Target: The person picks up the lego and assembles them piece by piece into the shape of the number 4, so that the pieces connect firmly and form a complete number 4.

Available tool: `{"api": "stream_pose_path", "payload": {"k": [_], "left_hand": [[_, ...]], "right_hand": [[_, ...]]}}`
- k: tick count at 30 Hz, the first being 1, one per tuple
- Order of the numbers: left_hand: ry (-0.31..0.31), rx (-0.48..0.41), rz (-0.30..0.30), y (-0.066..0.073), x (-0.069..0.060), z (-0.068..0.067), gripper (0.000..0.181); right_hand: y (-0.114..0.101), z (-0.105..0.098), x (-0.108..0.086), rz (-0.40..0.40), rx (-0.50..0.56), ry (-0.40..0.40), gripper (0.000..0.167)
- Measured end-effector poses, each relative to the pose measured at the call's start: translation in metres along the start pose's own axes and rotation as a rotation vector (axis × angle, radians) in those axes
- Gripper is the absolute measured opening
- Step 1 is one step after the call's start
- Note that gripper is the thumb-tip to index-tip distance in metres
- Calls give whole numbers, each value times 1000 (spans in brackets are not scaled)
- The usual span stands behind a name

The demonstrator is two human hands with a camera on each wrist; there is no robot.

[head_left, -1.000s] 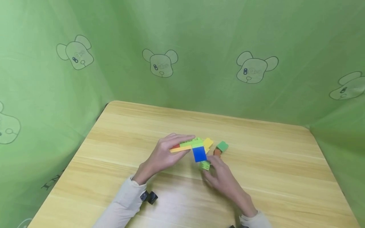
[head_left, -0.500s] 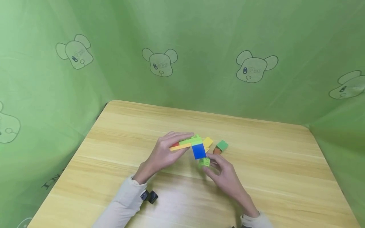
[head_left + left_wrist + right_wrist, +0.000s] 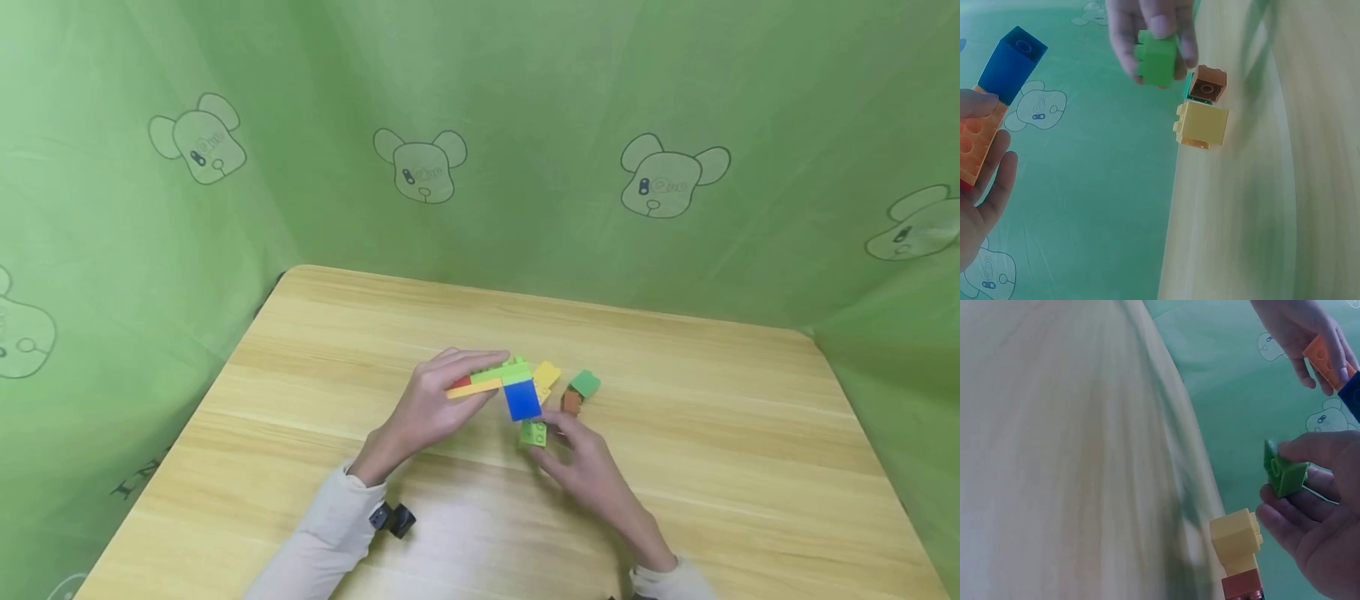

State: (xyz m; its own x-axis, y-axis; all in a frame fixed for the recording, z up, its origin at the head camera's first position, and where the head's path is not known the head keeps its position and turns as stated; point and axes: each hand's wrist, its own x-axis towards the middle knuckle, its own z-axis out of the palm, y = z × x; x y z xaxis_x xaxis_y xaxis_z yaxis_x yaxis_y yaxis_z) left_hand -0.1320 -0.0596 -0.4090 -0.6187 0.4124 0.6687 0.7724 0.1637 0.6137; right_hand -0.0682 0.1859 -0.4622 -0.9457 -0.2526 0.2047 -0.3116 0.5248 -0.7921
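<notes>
My left hand grips a joined build of toy bricks above the table. In it an orange brick, a light green brick, a bit of red and a blue brick show, the blue one at the end toward my right hand. Between thumb and fingers my right hand pinches a separate light green brick, its studs turned sideways and its hollow side showing in the right wrist view. That brick is just below the blue one in the head view; the wrist views show them apart.
Behind the hands, yellow bricks, a brown brick and a green brick lie on the wooden table. A green curtain with printed mouse heads hangs around the table's far edge and sides.
The light green brick in my right hand has turned and shifted slightly left. The build in my left hand rose a little, then stayed nearly still.
</notes>
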Motion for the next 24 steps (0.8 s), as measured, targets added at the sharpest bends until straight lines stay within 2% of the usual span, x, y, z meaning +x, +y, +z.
{"api": "stream_pose_path", "payload": {"k": [5, 12, 24], "left_hand": [[1, 1, -2, -1, -1, 0, 40], [-6, 0, -16, -1, -1, 0, 39], [-5, -7, -17, -2, -1, -1, 40]], "right_hand": [[5, 4, 1, -20, -80, -1, 45], [12, 8, 2, 45, -157, -63, 44], [22, 14, 2, 44, -200, -93, 39]]}}
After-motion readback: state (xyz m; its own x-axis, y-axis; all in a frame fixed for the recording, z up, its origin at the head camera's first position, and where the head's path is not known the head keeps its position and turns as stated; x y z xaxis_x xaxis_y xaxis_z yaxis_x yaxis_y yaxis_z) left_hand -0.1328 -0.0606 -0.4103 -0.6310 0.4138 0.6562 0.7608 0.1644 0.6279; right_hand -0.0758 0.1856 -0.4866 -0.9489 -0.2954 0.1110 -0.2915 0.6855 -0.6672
